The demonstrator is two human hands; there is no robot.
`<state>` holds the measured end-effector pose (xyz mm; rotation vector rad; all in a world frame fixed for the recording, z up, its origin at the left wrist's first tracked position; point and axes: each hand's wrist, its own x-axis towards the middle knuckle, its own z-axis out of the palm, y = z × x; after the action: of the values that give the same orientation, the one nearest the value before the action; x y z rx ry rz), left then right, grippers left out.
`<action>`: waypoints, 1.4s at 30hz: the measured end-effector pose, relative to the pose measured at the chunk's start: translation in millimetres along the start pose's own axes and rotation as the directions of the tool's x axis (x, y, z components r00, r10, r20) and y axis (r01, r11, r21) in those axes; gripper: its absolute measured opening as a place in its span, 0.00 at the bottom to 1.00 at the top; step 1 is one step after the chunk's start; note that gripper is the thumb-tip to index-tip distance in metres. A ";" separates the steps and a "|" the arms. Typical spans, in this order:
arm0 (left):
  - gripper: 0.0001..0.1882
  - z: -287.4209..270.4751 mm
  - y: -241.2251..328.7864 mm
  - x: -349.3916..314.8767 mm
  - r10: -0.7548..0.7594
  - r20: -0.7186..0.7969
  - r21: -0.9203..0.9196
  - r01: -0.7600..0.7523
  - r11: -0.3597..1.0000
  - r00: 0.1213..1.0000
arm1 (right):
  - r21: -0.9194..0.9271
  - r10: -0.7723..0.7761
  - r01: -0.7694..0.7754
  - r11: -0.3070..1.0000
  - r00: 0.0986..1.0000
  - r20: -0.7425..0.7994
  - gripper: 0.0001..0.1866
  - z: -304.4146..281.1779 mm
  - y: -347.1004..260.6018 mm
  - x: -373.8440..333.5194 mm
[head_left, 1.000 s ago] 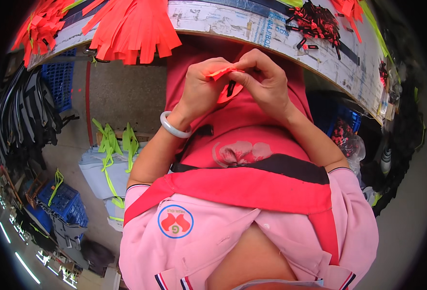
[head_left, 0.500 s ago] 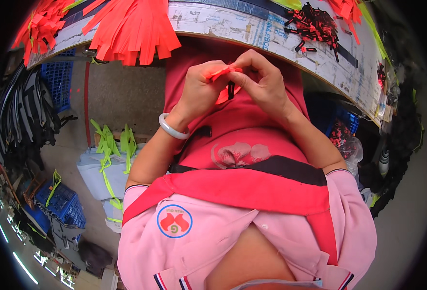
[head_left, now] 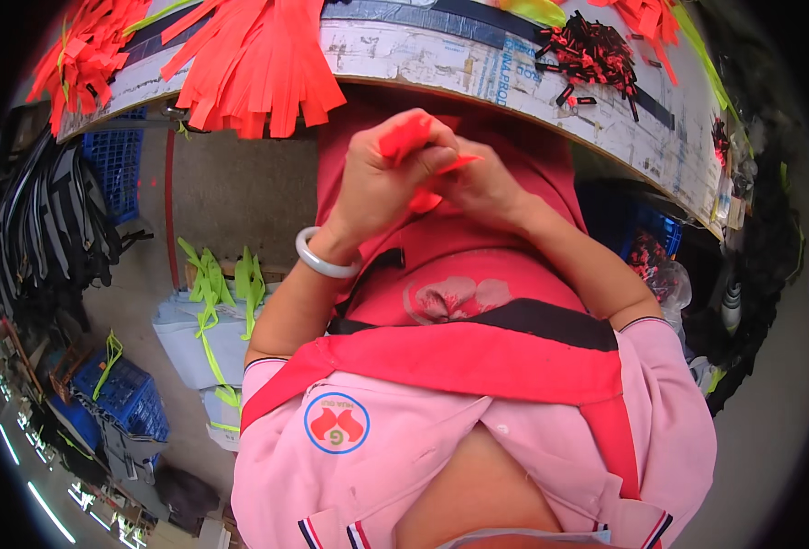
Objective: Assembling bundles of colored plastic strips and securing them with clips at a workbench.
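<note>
Both hands meet over my red apron, just below the table's near edge. My left hand (head_left: 382, 178), with a white bangle on its wrist, is closed around an orange-red fabric strip (head_left: 405, 136); the strip sticks out above the fist and again below it. My right hand (head_left: 485, 188) presses against the left one, fingers closed on the strip's other end, partly smeared by motion. The small black piece that hung from the strip is hidden now. On the table above lies a heap of small black pieces with orange-red bits (head_left: 589, 55).
A bundle of orange-red strips (head_left: 263, 73) hangs over the table (head_left: 414, 57) edge, with another bundle (head_left: 89, 59) at far left. Black and grey straps (head_left: 52, 220) hang at left. Blue crates (head_left: 121, 389) and light-blue fabric with yellow-green ties (head_left: 189, 339) lie lower left.
My hands have turned and drawn together around the strip. My right fingers have shifted from a raised pinch to lower against the left fist, and the black piece has gone out of sight.
</note>
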<state>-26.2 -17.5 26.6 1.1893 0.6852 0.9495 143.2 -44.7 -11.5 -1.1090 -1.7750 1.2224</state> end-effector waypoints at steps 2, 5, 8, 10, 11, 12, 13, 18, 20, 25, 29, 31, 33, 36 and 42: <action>0.02 3.7 1.9 3.5 0.035 -0.029 0.043 -0.034 0.998 0.999 | -0.077 0.002 0.003 0.997 0.998 0.063 0.09 5.2 20.4 -6.5; 0.03 -10.5 -12.0 1.4 -0.009 -0.177 -0.017 0.006 1.000 0.984 | -0.194 -0.015 0.018 0.981 1.000 0.017 0.08 -12.2 18.7 14.4; 0.03 -30.5 -25.4 -16.3 -0.199 -0.260 -0.152 0.164 0.975 0.945 | -0.002 0.132 -0.132 0.991 0.989 -0.061 0.11 -35.7 -17.6 62.3; 0.04 -25.5 -27.0 -24.0 -0.168 -0.238 -0.100 0.148 0.984 0.957 | 0.129 0.120 -0.109 0.986 0.989 -0.083 0.16 -47.7 -42.7 110.6; 0.04 -19.9 -26.3 -24.4 -0.145 -0.203 -0.080 0.131 0.988 0.968 | 0.169 0.114 -0.099 0.981 0.990 -0.084 0.18 -54.1 -51.5 135.0; 0.05 -17.0 -30.6 -25.7 -0.184 -0.188 -0.058 0.176 0.983 0.965 | 0.174 0.097 -0.082 0.981 0.992 -0.082 0.18 -57.6 -62.4 161.2; 0.05 -14.2 -29.0 -21.9 -0.178 -0.185 -0.049 0.172 0.984 0.966 | 0.178 0.082 -0.067 0.982 0.993 -0.083 0.19 -59.9 -66.4 187.4; 0.05 -11.7 -22.1 1.3 -0.272 -0.136 -0.175 0.247 0.953 0.953 | -0.408 -0.139 -0.002 0.913 0.938 -0.317 0.18 -55.7 3.6 261.7; 0.06 -25.3 -26.0 1.9 -0.310 -0.172 -0.285 0.254 0.924 0.935 | -0.251 -0.069 0.017 0.968 0.977 -0.200 0.18 -39.1 12.0 236.1; 0.07 -37.8 -33.8 3.6 -0.348 -0.149 -0.340 0.282 0.897 0.926 | 0.084 0.002 -0.003 0.996 1.000 0.014 0.11 -33.7 3.0 129.2; 0.06 -34.9 -45.8 5.9 -0.398 -0.094 -0.439 0.320 0.839 0.913 | 0.086 -0.040 0.034 0.996 0.997 0.072 0.05 -31.4 -23.1 89.4; 0.06 -30.6 -46.5 8.0 -0.378 -0.072 -0.444 0.310 0.841 0.923 | -0.173 -0.158 0.171 0.970 0.984 0.085 0.05 -31.7 -27.2 87.0; 0.09 -26.3 -40.6 11.4 -0.391 0.017 -0.299 0.378 0.876 0.920 | -0.152 -0.132 0.147 0.977 0.986 0.105 0.04 -35.4 -14.1 84.9; 0.14 -23.8 -30.7 12.2 -0.274 0.141 -0.599 0.302 0.741 0.951 | 0.146 0.038 -0.059 0.988 0.988 0.147 0.04 -39.6 -14.6 78.2; 0.12 -34.5 -38.6 8.1 -0.259 -0.082 -0.470 0.192 0.862 0.962 | 0.316 0.288 -0.288 0.904 0.956 0.048 0.08 -44.2 -19.0 68.1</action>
<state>-42.5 1.9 -19.3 0.6099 0.6504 0.9366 151.2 29.7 25.3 -1.2015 -1.3767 1.6217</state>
